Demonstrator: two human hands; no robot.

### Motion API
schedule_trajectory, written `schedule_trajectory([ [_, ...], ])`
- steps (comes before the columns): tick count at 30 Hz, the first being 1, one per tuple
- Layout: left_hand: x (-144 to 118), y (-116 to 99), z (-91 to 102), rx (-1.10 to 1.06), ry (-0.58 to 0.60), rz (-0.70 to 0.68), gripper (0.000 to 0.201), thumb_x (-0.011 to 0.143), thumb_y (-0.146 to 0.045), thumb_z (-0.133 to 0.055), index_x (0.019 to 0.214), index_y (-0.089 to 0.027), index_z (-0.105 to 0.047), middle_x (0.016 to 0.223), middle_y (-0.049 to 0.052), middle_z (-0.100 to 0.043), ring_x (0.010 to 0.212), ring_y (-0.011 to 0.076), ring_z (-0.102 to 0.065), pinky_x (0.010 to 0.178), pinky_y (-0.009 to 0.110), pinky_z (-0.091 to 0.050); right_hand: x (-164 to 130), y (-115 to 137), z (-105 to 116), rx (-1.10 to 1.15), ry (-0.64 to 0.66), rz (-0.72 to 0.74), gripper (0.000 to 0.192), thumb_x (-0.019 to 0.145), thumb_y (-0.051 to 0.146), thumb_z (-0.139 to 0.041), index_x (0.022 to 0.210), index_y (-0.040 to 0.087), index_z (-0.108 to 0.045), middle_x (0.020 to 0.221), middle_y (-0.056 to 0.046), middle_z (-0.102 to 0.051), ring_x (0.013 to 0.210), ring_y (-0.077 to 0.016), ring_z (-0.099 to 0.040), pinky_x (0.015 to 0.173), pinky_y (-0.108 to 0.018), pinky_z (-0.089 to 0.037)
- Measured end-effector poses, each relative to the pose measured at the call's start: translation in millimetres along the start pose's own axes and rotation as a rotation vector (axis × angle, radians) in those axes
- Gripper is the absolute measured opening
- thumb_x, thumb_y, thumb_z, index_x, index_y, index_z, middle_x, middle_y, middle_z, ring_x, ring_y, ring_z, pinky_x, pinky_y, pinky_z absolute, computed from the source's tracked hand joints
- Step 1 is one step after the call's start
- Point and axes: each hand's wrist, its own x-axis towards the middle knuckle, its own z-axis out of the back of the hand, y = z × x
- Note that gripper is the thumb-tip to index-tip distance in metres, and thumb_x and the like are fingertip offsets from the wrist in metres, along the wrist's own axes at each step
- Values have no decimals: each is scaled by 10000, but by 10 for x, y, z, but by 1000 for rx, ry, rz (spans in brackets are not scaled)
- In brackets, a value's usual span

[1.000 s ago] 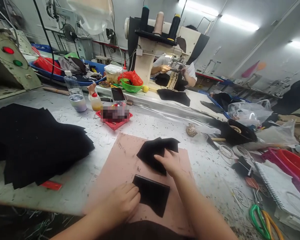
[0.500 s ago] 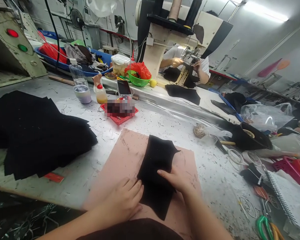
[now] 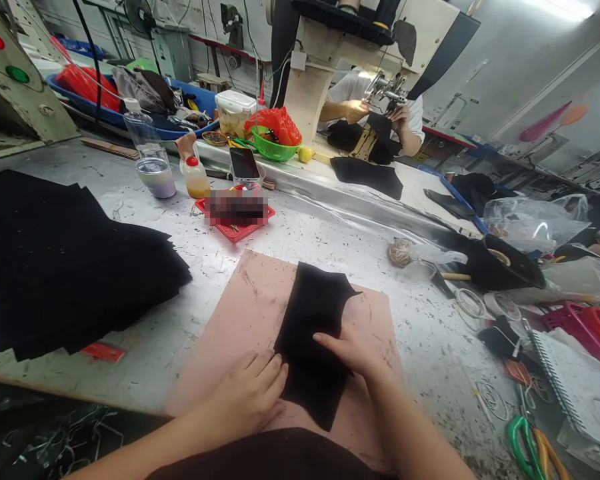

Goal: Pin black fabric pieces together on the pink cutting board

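Note:
A black fabric piece (image 3: pixel 313 313) with a pointed upper right corner lies on a pinkish board (image 3: pixel 240 313) on the worktable. Along its left edge, my left hand (image 3: pixel 260 383) has its fingers curled together at the fabric, thumb tucked low and partly hidden. My right hand (image 3: pixel 353 347) grips the opposite edge, its thumb stretched over the top of the cloth; its other fingers are mostly hidden. To the left sits a fanned stack of similar black pieces (image 3: pixel 80 260), with an orange-red strip (image 3: pixel 103 351) showing under its front edge.
Behind the board stand a red tray (image 3: pixel 235 230), a glue bottle (image 3: pixel 197 179) and a clear bottle (image 3: pixel 150 153). Green-handled scissors (image 3: pixel 525 443) and a spiral notebook (image 3: pixel 570 393) lie at right. Across the table, a person's hands (image 3: pixel 355 111) work at a sewing machine (image 3: pixel 305 87).
The view has shifted slightly, so most things sit a little higher in the picture. Both my hands keep their places on the black fabric piece.

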Motion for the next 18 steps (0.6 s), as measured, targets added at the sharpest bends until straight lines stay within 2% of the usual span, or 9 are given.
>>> schedule_trajectory([
  [5,0,-5,0,-4,-7,-2,333,844,-314,-433,1025,-81,-588,976,114,-629,901,252,-550,782,366,-396,2,-61,35,70,12,-29,437,643,388,-672,1020,189,-575,1079,-77,-624,1015,-282,-565,911,-461,-436],
  [18,-10,-1,-10,-33,-8,9,339,866,-300,-385,1025,-79,-588,990,118,-624,908,252,-556,782,370,-402,2,-14,8,28,19,-54,380,637,361,-677,972,196,-604,1020,-56,-647,987,-280,-577,901,-464,-444],
])
